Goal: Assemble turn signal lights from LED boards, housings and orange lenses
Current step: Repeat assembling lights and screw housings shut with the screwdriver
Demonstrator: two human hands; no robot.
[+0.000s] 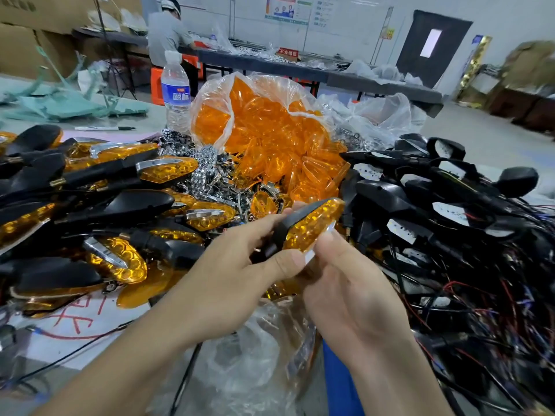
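Note:
Both hands hold one turn signal light [312,225] above the table: a black housing with an orange lens seated in it. My left hand [240,265] grips the black stem end, thumb on the near side. My right hand [345,283] pinches the lens's lower edge from below. Behind it, an open clear bag of loose orange lenses [270,130] spills forward. Black housings with white LED boards and wires [435,205] are piled at the right. Finished lights [105,205] lie heaped at the left.
Chrome reflector pieces [207,166] lie between the piles. A water bottle [175,91] stands behind, with a marker [105,128] to its left. Crumpled clear plastic [255,355] lies under my wrists. A person sits at a far table [168,31].

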